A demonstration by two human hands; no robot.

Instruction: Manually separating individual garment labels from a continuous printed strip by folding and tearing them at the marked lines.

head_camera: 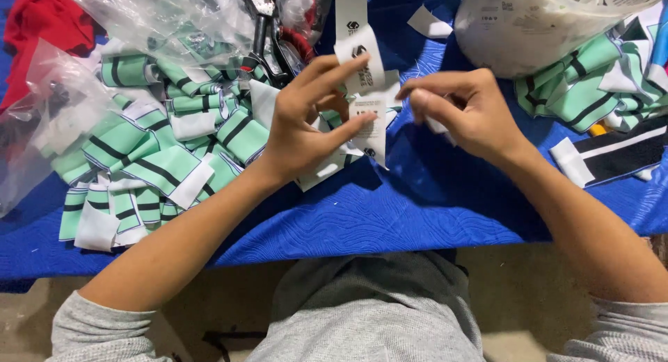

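Note:
My left hand (303, 118) holds a strip of white printed fabric labels (362, 63) that runs up from my fingers toward the top of the view. A second white label (371, 129) hangs below my left fingertips. My right hand (463, 111) is closed, pinching a small white piece of label (437, 125) beside the strip. Both hands hover above a blue quilted cloth (390, 216) covering the table.
A heap of green, white and black striped fabric pieces (160, 153) lies left of my hands, with clear plastic bags (49, 118) over it. Scissors (268, 35) lie at top centre. A large white roll (529, 28) and more striped pieces (605, 91) sit right. Red cloth (42, 18) is top left.

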